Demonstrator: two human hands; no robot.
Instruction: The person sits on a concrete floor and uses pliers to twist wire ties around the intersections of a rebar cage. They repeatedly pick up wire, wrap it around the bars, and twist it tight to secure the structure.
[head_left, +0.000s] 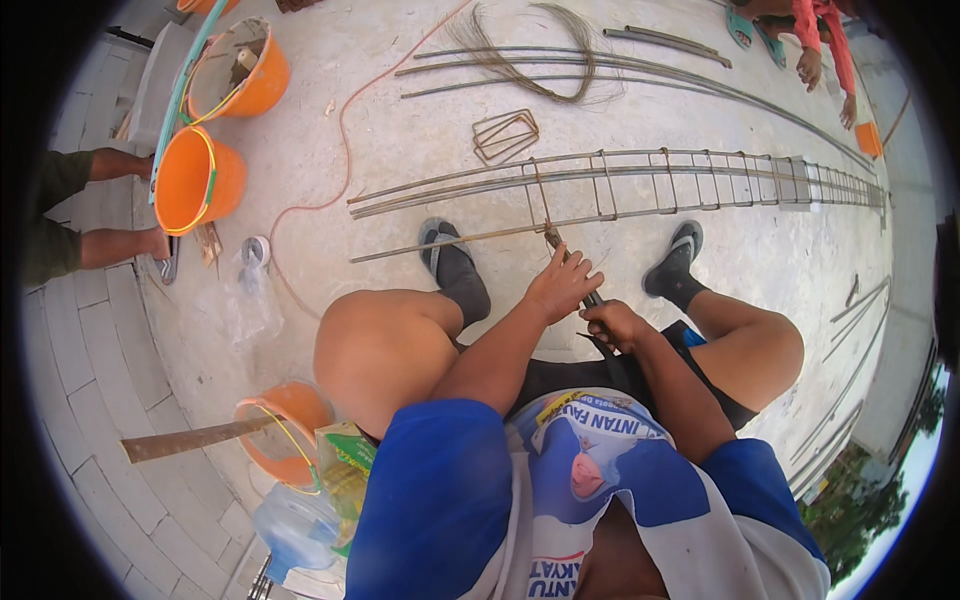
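My left hand [562, 284] is closed round the upper part of dark pincers [594, 299]. My right hand [614, 325] grips the lower handle end, close to my lap. The jaws of the pincers touch the near bar of a long rebar cage [655, 212], where a stirrup [540, 192] meets that bar. Several rectangular stirrups join the cage's long bars, packed closer toward the right. My fingers hide part of the tool, and whether tie wire is in the jaws is too small to tell.
Loose stirrups [505, 136], a bundle of tie wire [565, 90] and long bars [640, 67] lie beyond the cage. Orange buckets [228, 180] stand left, near a red cord [345, 125]. One person's feet show at left; another person's hands [810, 68] at upper right.
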